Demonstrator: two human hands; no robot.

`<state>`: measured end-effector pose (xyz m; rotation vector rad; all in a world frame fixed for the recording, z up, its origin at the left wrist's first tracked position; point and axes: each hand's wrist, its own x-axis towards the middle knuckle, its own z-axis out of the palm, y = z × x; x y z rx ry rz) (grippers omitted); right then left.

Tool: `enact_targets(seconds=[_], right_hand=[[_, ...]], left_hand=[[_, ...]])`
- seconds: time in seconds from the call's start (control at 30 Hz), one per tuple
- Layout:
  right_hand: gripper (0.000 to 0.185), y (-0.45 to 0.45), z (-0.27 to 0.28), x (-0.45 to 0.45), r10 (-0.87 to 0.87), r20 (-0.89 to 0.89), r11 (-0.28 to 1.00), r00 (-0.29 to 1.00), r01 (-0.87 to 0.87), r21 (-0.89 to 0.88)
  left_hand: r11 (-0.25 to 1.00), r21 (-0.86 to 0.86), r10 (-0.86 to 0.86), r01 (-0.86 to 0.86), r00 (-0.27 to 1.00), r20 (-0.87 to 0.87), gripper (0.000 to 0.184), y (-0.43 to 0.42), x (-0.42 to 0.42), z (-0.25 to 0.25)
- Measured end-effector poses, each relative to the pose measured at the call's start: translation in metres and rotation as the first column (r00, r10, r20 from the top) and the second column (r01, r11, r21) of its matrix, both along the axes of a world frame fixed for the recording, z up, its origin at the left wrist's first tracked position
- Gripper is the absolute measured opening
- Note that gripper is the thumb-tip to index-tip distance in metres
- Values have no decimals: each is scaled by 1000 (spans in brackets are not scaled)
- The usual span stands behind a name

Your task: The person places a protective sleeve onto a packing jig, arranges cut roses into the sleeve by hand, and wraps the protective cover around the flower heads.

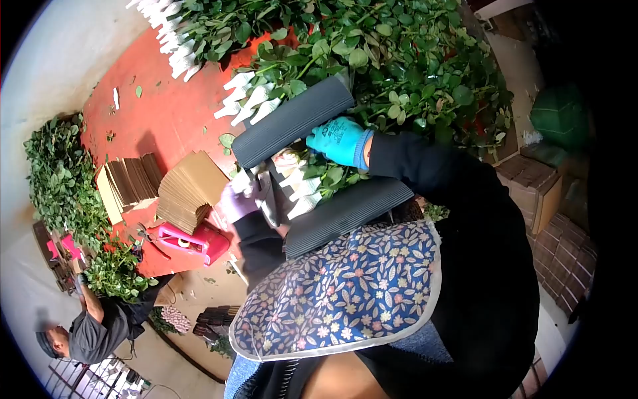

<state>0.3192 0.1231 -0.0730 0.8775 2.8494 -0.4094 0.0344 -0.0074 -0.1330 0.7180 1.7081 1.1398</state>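
Note:
My right hand [340, 141] wears a blue glove. Its fingers curl down among leafy stems, against a black ribbed pad [292, 123]; what they grip is hidden. My left hand [238, 201], in a pale purple glove, is closed on a white-netted flower head [242, 181]. Beside it is a grey metal piece [266, 199], its kind unclear. Between the upper pad and a lower black ribbed pad [349, 216] lie several flowers in white netting [304, 196], with green leaves [334, 178] to their right.
Leafy stems [399, 60] cover the red table [153, 100], some with white-netted heads [252, 100]. Cardboard sheets [193, 186], a pink tool [194, 243] and pruning shears [153, 243] lie left. Another person [100, 332] works lower left. Boxes [531, 183] stand right.

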Motion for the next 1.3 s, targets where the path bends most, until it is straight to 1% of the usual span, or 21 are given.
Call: enact_targets(seconds=[0.03, 0.1, 0.17, 0.23, 0.3, 0.43, 0.53, 0.57, 0.63, 0.67, 0.7, 0.77, 0.8, 0.87, 0.93, 0.97, 1.07, 1.17, 1.2, 1.23, 1.3], right_hand=[[32, 0, 2, 2, -27, -23, 999, 999, 26, -39], [40, 5, 1, 4, 46, -62, 996, 997, -50, -68], [49, -1, 15, 0, 40, -29, 999, 999, -41, -35], [47, -4, 8, -8, 142, 99, 990, 985, -143, 7], [45, -7, -5, -10, 96, 159, 980, 982, -122, 156], [42, -2, -22, -7, 124, 77, 982, 989, -134, 133], [42, -1, -16, -7, 40, 140, 998, 989, -45, 33], [42, 1, -19, -2, 39, 138, 999, 990, -44, 32], [43, 9, -21, 6, 68, -258, 998, 964, -66, 17], [43, 11, -17, 11, 44, -198, 993, 979, -65, -102], [43, 15, 8, 12, 39, -126, 971, 991, -67, -230], [36, 13, 5, 17, -1, -482, 958, 876, -138, -252], [36, 14, 9, 16, 15, -474, 955, 880, -153, -255], [35, 10, 19, 12, 190, -112, 937, 975, -215, -277], [24, -2, 11, 9, 219, 8, 972, 976, -218, -86], [23, -5, 11, 7, 195, 61, 979, 979, -190, -78], [23, -6, 3, 9, 148, 7, 987, 989, -147, -70], [23, 10, 1, 12, 101, -324, 970, 941, -166, -180], [22, 13, 5, 17, -42, -411, 890, 911, -152, -430], [27, 17, 7, 21, -80, -449, 828, 890, -192, -528], [27, 12, 13, 28, 111, -293, 901, 950, -221, -374]], left_hand=[[893, -148, 389, -424, 565, 728, 10, -4, -9, 12], [981, 111, -5, -158, 556, 831, 13, -7, -20, 18], [975, 208, -112, 83, 985, 131, 32, -11, -2, -10], [955, 122, -264, 269, 963, -51, 30, 5, 50, 19], [958, 105, -280, 268, 952, 122, 20, 9, 64, 9], [964, 185, -209, 192, 975, 76, 10, 11, 66, 4], [964, 162, 168, -212, 954, 247, 5, -3, 14, 7], [963, 201, 130, -182, 961, 243, 3, -7, 2, 11], [961, 265, 32, -76, 986, 166, 10, -15, -13, 16], [935, 341, -110, 99, 994, 12, 7, -16, -10, 12], [914, 261, -323, 312, 946, 0, 8, -19, -15, 2], [899, -114, -426, 423, 905, -8, 14, -5, 31, 42], [890, -65, -446, 450, 892, 71, 13, -5, 48, 30], [884, -5, -461, 468, 874, 152, 12, -9, 61, 7], [912, 136, -404, 386, 903, 144, 14, -11, 61, -2], [947, 59, -317, 315, 895, 313, 17, -13, 54, -2], [965, -245, -29, 97, 963, 268, 20, -3, 25, 69], [914, 5, -401, 405, 902, 161, 23, -18, 14, 37], [852, 15, -516, 523, 836, 188, 26, -24, 18, 28], [851, 50, -518, 522, 823, 234, 27, -21, 40, 40], [780, 177, -594, 601, 799, -92, 27, -31, 56, 8]])
